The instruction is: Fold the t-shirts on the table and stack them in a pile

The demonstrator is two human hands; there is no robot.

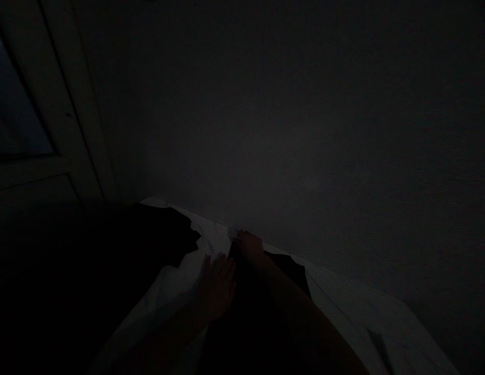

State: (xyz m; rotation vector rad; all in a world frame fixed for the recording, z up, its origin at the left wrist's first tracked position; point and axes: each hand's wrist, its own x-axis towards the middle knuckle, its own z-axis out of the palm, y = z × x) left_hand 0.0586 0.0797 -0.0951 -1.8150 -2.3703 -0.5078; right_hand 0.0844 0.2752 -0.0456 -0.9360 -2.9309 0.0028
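Observation:
The view is very dark. Under and between my hands lies a piece of black cloth [242, 323], its far end close to the wall. My left hand [219, 286] rests flat with fingers stretched out, partly on the cloth's left edge and partly on the white marbled surface [211, 237]. Farther forward, my right hand [250, 246] has its fingers curled closed at the cloth's far corner. Its grip there is hard to make out in the gloom. Another dark piece of cloth [164, 229] with a jagged end spreads over the left side.
A plain grey wall [273, 130] rises right behind the surface. On the left stands a pale framed door [66, 125] with a glass pane [15, 109]. Near the lower right, a dark narrow strip [378, 346] lies on the marbled surface.

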